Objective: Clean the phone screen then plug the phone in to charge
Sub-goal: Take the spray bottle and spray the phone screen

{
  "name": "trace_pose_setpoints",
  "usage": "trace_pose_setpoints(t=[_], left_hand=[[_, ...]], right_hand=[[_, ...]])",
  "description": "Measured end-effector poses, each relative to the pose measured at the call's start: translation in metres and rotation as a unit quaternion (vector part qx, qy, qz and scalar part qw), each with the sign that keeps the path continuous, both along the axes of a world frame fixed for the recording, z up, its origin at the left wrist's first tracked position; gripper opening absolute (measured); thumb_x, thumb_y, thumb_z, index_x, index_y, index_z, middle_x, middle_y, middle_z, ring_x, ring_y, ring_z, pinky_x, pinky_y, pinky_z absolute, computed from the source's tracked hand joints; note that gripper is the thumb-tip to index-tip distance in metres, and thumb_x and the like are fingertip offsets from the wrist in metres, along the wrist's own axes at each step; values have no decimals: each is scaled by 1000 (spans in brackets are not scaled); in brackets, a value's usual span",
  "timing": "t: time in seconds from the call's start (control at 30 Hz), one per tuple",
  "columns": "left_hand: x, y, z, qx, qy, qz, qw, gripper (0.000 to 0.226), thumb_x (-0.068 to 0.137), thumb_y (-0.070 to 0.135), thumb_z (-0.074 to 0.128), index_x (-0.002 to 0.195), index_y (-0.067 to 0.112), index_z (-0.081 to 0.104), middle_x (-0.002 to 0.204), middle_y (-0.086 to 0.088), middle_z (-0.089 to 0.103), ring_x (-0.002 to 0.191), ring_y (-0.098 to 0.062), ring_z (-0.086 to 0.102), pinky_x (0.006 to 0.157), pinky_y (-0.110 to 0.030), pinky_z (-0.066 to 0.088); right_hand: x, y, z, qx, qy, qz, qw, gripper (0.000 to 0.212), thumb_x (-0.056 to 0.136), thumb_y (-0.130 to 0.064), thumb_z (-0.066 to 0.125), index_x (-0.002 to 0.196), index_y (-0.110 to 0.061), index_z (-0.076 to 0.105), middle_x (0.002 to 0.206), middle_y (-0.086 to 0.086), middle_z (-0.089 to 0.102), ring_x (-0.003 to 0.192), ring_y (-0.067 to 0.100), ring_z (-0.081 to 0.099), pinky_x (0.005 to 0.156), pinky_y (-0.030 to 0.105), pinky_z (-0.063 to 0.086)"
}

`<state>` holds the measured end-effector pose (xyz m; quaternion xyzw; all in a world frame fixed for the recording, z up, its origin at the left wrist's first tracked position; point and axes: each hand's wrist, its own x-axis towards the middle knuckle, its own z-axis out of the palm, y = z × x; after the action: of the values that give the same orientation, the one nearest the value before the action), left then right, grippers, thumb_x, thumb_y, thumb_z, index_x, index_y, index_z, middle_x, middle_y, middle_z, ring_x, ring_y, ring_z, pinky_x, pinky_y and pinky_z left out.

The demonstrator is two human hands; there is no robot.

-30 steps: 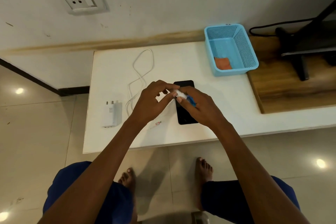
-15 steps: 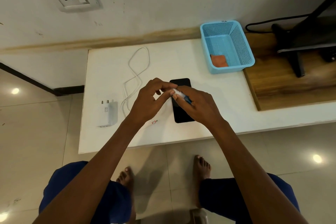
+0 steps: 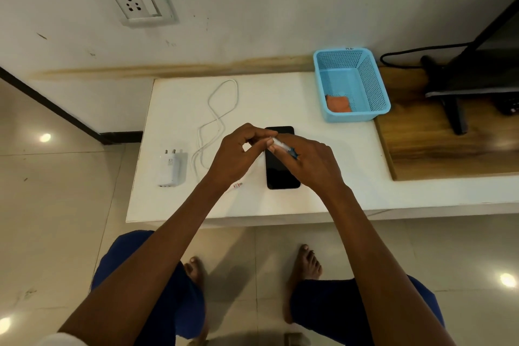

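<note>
A black phone [image 3: 282,173] lies screen up in the middle of the white table [image 3: 280,93]. Just above its upper half, both hands meet. My left hand [image 3: 238,156] and my right hand [image 3: 311,161] each pinch an end of a small white and blue packet [image 3: 281,145]; most of it is hidden by the fingers. A white charger adapter [image 3: 170,170] lies at the table's left edge. A white cable [image 3: 222,115] loops between the adapter and the phone, and its plug end [image 3: 238,185] rests by my left wrist. A wall socket [image 3: 134,1] sits up on the left.
A blue mesh basket [image 3: 375,84] holding an orange cloth [image 3: 338,104] stands at the table's back right. Beyond it is a wooden board [image 3: 449,154] with a black stand and a dark cable. My knees and bare feet are below the table's front edge.
Both hands have stayed together over the phone, pinching the small packet, with only slight finger shifts. The view itself has moved a little.
</note>
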<state>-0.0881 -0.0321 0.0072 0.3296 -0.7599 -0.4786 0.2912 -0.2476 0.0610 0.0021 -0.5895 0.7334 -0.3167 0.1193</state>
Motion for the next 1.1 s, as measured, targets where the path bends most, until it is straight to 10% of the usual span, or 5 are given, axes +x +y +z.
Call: trace_pose_setpoints(t=[0.43, 0.8, 0.97, 1.1], left_hand=[[-16, -9, 12, 92, 45, 44, 994, 13, 89, 31, 72, 100, 37, 75, 103, 16, 74, 99, -3, 68, 85, -11, 49], [-25, -42, -23, 365, 266, 104, 886, 8, 88, 20, 72, 94, 14, 74, 95, -11, 74, 85, -22, 68, 77, -28, 55], [-42, -42, -21, 442, 312, 57, 839, 28, 91, 15, 66, 118, 5, 65, 93, -4, 68, 84, -16, 63, 80, -27, 54], [-49, -44, -22, 388, 241, 67, 887, 30, 90, 21, 71, 115, 5, 71, 97, 1, 68, 86, -15, 61, 79, -24, 53]], right_hand=[[-16, -1, 20, 44, 15, -17, 999, 66, 88, -77, 32, 142, -43, 45, 116, -8, 71, 98, 17, 67, 80, 34, 55], [-43, -12, -9, 83, -77, -107, 988, 56, 81, -83, 40, 121, -45, 51, 88, -24, 59, 81, 5, 61, 75, 29, 52], [-55, -13, -18, 98, -106, -156, 977, 44, 93, -56, 55, 130, -32, 48, 112, -9, 64, 97, 14, 65, 87, 32, 53], [-61, -9, -23, 101, -172, -184, 962, 42, 96, -26, 62, 132, -19, 40, 112, -4, 58, 87, 13, 63, 90, 31, 51]])
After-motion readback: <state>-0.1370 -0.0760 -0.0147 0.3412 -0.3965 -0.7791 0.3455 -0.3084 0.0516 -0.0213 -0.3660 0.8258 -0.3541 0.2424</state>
